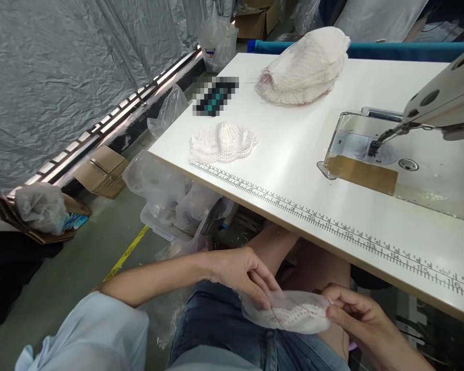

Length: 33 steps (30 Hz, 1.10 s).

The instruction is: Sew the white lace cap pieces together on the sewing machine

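Observation:
Over my lap, below the table's front edge, a small white lace fabric piece (294,312) with a sheer outer layer and a dark thread line is stretched between my hands. My left hand (243,275) comes from the left, its fingertips closed on the piece's upper left part. At the other end, thumb and fingers of my right hand (358,314) pinch the right tip. A similar white lace piece (224,143) lies flat on the tabletop beside the printed ruler. Farther back sits a stack of cream fabric pieces (303,69) with loose threads.
A sewing machine (429,98) stands at the right of the white table (286,139). A dark pixelated item (215,96) lies near the table's left edge. Plastic bags (158,178), a clear bin (174,226) and a cardboard box (101,171) are on the floor at left.

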Each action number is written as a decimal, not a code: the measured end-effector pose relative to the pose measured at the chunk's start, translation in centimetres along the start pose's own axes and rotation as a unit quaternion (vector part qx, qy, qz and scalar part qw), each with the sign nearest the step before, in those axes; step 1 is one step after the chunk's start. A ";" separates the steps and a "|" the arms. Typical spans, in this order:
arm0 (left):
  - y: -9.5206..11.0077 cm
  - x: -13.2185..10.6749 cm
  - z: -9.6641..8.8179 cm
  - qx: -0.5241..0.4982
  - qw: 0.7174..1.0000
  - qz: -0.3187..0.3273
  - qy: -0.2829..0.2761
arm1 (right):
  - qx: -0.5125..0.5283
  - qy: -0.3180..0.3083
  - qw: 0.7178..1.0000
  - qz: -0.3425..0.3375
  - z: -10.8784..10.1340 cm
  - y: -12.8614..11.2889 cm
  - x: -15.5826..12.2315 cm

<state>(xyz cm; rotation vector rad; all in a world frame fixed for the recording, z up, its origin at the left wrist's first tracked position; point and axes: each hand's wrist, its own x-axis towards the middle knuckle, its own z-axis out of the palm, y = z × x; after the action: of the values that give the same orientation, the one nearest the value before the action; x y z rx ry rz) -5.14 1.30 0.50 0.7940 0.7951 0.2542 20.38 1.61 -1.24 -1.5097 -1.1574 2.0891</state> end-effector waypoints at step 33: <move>-2.5 1.1 -1.1 0.060 0.993 0.038 -0.095 | -0.051 -0.042 0.998 0.000 -1.5 0.2 0.1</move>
<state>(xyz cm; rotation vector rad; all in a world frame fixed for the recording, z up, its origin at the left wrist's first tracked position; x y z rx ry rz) -5.36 0.72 -2.35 0.9476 0.6046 0.1971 21.70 2.23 -1.62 -1.4783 -1.3129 2.1420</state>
